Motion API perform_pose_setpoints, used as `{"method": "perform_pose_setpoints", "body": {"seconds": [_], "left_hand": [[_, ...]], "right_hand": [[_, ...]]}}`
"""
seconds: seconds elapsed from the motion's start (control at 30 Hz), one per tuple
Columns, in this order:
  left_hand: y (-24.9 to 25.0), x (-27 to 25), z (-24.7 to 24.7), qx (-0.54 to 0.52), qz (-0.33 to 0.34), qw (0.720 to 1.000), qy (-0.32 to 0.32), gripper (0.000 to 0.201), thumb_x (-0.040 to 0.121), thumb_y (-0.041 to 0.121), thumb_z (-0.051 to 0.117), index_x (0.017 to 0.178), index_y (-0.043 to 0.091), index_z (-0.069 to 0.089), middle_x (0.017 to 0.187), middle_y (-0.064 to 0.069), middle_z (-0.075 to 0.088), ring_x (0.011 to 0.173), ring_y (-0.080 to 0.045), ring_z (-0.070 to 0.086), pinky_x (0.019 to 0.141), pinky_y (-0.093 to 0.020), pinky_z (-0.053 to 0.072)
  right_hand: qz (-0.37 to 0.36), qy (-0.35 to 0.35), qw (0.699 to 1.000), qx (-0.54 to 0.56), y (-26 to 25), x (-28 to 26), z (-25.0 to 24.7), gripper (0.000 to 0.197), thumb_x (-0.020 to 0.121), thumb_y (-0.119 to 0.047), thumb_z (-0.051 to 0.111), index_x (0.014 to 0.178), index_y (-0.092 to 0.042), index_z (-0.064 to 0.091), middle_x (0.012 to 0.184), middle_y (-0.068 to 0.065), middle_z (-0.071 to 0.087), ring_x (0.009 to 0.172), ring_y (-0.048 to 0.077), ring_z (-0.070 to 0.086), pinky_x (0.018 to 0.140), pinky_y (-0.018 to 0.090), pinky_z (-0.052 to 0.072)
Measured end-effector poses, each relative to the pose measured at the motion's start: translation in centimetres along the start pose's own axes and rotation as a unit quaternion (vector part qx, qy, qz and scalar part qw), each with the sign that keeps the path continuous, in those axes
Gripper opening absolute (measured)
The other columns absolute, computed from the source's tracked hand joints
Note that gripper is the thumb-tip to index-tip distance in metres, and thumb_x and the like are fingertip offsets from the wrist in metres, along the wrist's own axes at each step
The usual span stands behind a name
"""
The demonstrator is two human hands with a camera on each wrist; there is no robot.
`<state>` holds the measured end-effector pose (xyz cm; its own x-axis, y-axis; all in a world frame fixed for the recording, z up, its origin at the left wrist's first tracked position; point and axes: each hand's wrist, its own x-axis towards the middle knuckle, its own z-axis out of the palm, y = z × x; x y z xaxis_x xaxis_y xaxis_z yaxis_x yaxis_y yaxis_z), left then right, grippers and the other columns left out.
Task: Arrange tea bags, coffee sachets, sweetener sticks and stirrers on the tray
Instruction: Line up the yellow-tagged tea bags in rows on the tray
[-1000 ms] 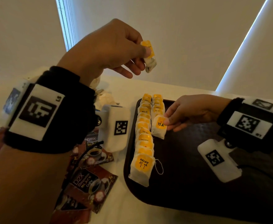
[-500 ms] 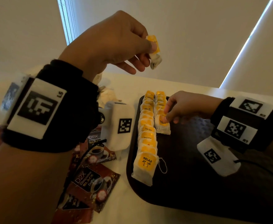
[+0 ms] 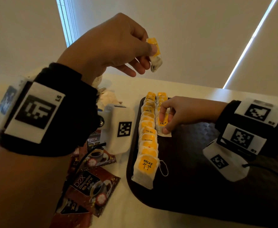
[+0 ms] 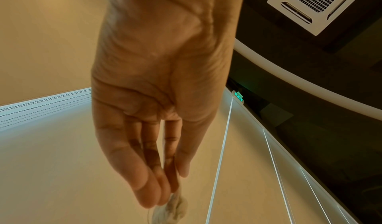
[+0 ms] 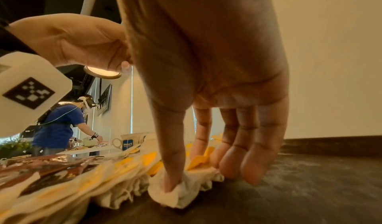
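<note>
As before, left hand (image 3: 112, 46) aloft, right hand (image 3: 181, 112) now pressing tea bag (image 3: 163, 127)

The white tea bags with yellow paper tags (image 3: 147, 143) look like thin, soft, crinkled filter paper, matt; their tags are smooth printed paper; a fine white cotton string (image 3: 163, 167) loops off the nearest one; the dark rectangular tray (image 3: 192, 186) is matt, with a fine textured, pebbled finish; the brown coffee sachets (image 3: 92, 186) are glossy printed foil; the pale surface (image 3: 123, 211) looks smooth and matt.
</note>
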<state>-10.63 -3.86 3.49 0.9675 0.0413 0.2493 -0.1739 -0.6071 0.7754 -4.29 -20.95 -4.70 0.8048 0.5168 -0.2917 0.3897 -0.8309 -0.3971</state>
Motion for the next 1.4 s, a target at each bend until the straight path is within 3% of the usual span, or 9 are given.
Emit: {"method": "perform_pose_setpoints", "body": {"seconds": [0.3, 0.5, 0.63, 0.7, 0.8, 0.97, 1.13, 1.23, 1.4], "left_hand": [[-0.1, 0.1, 0.1, 0.0, -0.009, 1.0, -0.007, 0.014, 0.091, 0.027, 0.059, 0.081, 0.018, 0.065, 0.066, 0.005, 0.068, 0.06, -0.004, 0.068, 0.052, -0.017, 0.055], [-0.2, 0.1, 0.2, -0.004, -0.007, 1.0, -0.012, 0.016, 0.091, 0.026, 0.06, 0.079, 0.015, 0.065, 0.069, 0.001, 0.07, 0.063, -0.008, 0.069, 0.055, -0.019, 0.057], [-0.3, 0.3, 0.1, 0.002, -0.013, 1.0, -0.02, 0.017, 0.09, 0.026, 0.06, 0.083, 0.012, 0.066, 0.073, -0.001, 0.07, 0.063, -0.008, 0.069, 0.054, -0.019, 0.056], [-0.4, 0.4, 0.1, 0.016, -0.02, 0.999, -0.043, 0.018, 0.09, 0.026, 0.06, 0.086, 0.01, 0.066, 0.074, -0.001, 0.071, 0.061, -0.007, 0.068, 0.052, -0.017, 0.055], [-0.6, 0.6, 0.3, 0.047, -0.025, 0.994, -0.091, 0.02, 0.091, 0.026, 0.058, 0.091, 0.009, 0.067, 0.076, -0.001, 0.071, 0.065, -0.007, 0.069, 0.051, -0.017, 0.054], [-0.6, 0.5, 0.9, 0.076, -0.017, 0.982, -0.174, 0.017, 0.092, 0.026, 0.054, 0.092, 0.014, 0.067, 0.083, -0.002, 0.071, 0.075, -0.012, 0.069, 0.058, -0.019, 0.056], [-0.5, 0.4, 1.1, 0.101, -0.006, 0.974, -0.202, 0.015, 0.091, 0.025, 0.056, 0.09, 0.015, 0.067, 0.082, 0.0, 0.07, 0.074, -0.011, 0.068, 0.058, -0.018, 0.055], [-0.5, 0.4, 1.3, 0.115, -0.003, 0.971, -0.208, 0.016, 0.09, 0.026, 0.057, 0.091, 0.014, 0.067, 0.082, 0.0, 0.07, 0.074, -0.01, 0.067, 0.059, -0.019, 0.053], [-0.6, 0.5, 1.3, 0.111, -0.012, 0.972, -0.207, 0.017, 0.086, 0.032, 0.06, 0.093, 0.019, 0.067, 0.083, 0.0, 0.072, 0.075, -0.012, 0.07, 0.059, -0.021, 0.055]], "right_hand": [[-0.006, 0.016, 1.0, -0.009, 0.3, 0.4, 0.1, 0.032, 0.069, -0.021, 0.082, 0.096, -0.019, 0.064, 0.078, -0.007, 0.055, 0.068, 0.011, 0.053, 0.061, 0.024, 0.043], [-0.024, 0.057, 0.997, -0.045, 0.4, 0.4, 0.5, 0.029, 0.07, -0.024, 0.081, 0.094, -0.023, 0.063, 0.076, -0.018, 0.041, 0.067, -0.001, 0.039, 0.059, 0.02, 0.032], [-0.043, 0.063, 0.996, -0.037, 0.2, -0.4, 0.0, 0.032, 0.07, -0.026, 0.08, 0.098, -0.021, 0.065, 0.076, -0.018, 0.044, 0.069, 0.0, 0.043, 0.067, 0.022, 0.038], [-0.05, 0.092, 0.994, -0.006, -0.2, -1.3, -0.9, 0.033, 0.072, -0.025, 0.079, 0.102, -0.019, 0.065, 0.078, -0.013, 0.051, 0.07, 0.004, 0.05, 0.072, 0.028, 0.045], [-0.065, 0.183, 0.977, 0.09, -1.1, -3.0, -2.8, 0.029, 0.08, -0.022, 0.071, 0.107, -0.02, 0.062, 0.087, 0.001, 0.061, 0.078, 0.017, 0.063, 0.07, 0.031, 0.055], [-0.125, 0.274, 0.94, 0.158, -2.7, -4.5, -3.7, 0.023, 0.089, -0.03, 0.059, 0.112, -0.025, 0.061, 0.1, -0.005, 0.064, 0.093, 0.011, 0.063, 0.079, 0.032, 0.056], [-0.137, 0.257, 0.941, 0.171, -3.0, -4.9, -2.9, 0.012, 0.086, -0.026, 0.062, 0.094, -0.02, 0.069, 0.089, -0.003, 0.069, 0.085, 0.012, 0.067, 0.075, 0.028, 0.058], [-0.12, 0.226, 0.941, 0.22, -2.7, -5.1, -2.7, 0.013, 0.084, -0.021, 0.065, 0.093, -0.014, 0.068, 0.087, 0.002, 0.07, 0.081, 0.012, 0.069, 0.072, 0.027, 0.059], [-0.051, 0.179, 0.952, 0.244, -1.7, -5.4, -2.4, 0.01, 0.082, -0.014, 0.065, 0.091, -0.009, 0.064, 0.08, 0.005, 0.068, 0.06, 0.006, 0.067, 0.06, 0.021, 0.057]]}}
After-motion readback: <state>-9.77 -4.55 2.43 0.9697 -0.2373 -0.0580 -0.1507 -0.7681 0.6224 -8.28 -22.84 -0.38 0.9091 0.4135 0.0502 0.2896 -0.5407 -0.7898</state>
